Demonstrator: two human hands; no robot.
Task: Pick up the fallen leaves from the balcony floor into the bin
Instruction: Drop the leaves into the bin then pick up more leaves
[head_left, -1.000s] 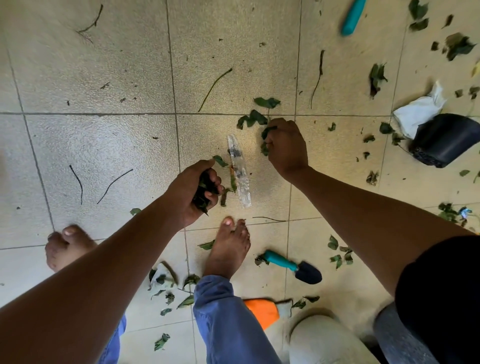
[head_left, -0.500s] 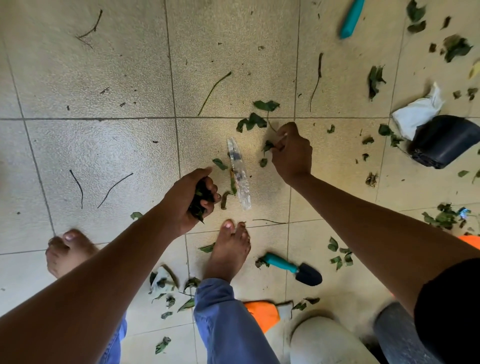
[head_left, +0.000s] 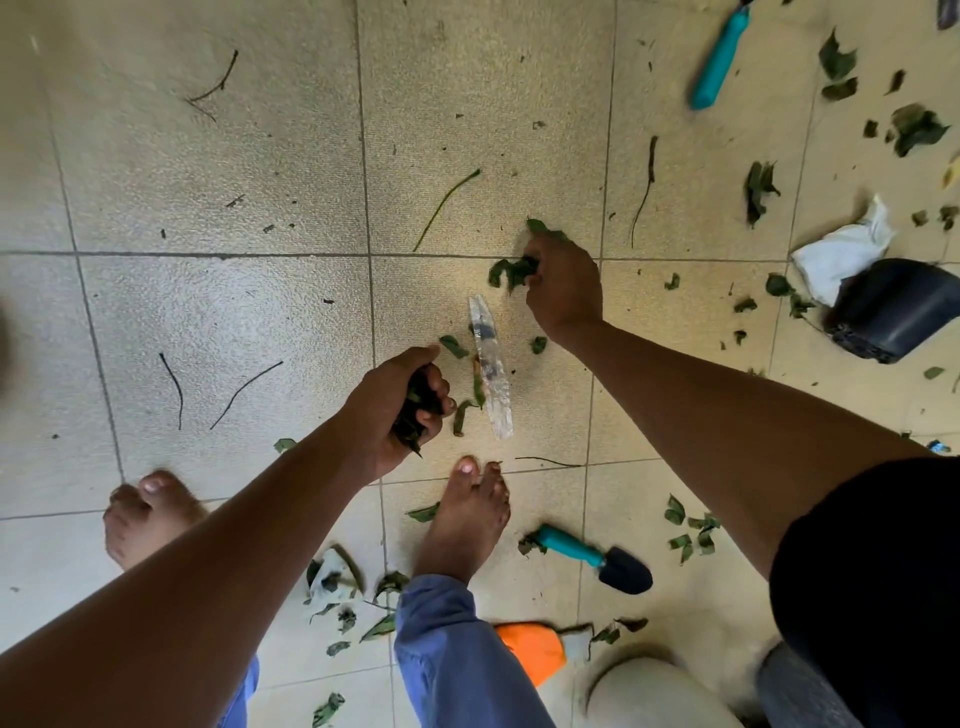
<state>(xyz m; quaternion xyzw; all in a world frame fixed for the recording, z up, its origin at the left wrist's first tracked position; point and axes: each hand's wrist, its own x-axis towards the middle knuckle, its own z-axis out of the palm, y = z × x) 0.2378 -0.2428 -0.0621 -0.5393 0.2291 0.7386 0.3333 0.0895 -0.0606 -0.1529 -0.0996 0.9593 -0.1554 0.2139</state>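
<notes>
1. head view, left hand: fingers curled tight round a dark bunch of gathered leaves, held just above the tiled floor, near the right foot.
2. head view, right hand: reached forward and down to the floor, fingers bent onto a cluster of green leaves at a tile joint; one leaf tip shows above the knuckles. the grip is partly hidden by the back of the hand, but the fingers appear to pinch the cluster.
3. between the two hands: a clear plastic wrapper lies flat on the tile, with small leaf pieces just beside it.
4. loose leaves remain scattered: a group at upper right, a group right of the right foot, and more behind the feet.
5. thin twigs lie on the left tiles, well apart from the hands.
6. other items on the floor: a small trowel with teal handle beside the right foot; a second teal handle at top right; a black pot on its side at the right edge, touching crumpled white paper; an orange object near the bottom.
7. bin: cannot tell which item, if any, is the bin.
</notes>
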